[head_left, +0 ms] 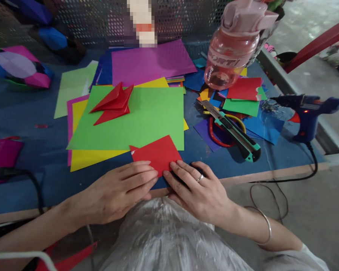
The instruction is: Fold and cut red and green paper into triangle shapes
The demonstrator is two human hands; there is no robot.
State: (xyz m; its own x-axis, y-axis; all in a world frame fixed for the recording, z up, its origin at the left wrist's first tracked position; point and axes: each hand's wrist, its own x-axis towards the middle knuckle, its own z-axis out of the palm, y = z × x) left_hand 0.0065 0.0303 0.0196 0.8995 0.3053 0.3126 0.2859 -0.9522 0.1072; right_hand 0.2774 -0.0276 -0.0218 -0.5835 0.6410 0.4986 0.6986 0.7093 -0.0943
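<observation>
A red sheet of folded paper point(157, 153) lies at the table's front edge, its lower side under my fingertips. My left hand point(130, 184) rests along its lower left edge, fingers together and closed against the paper. On the lower right side, my right hand point(196, 184) presses the paper with bent fingers; a ring and a bracelet show on this arm. Both thumbs are low and partly hidden. Just beyond, folded red paper pieces point(114, 103) sit on a green sheet point(158, 116), which overlaps a yellow sheet point(98, 160).
Right of the sheets are a utility knife point(233, 131), scissors with red and yellow handles point(214, 137), paper scraps point(243, 107) and a pink bottle point(233, 45). A corded glue gun point(307, 113) stands at the right edge. A magenta device point(4, 158) with a cable sits left.
</observation>
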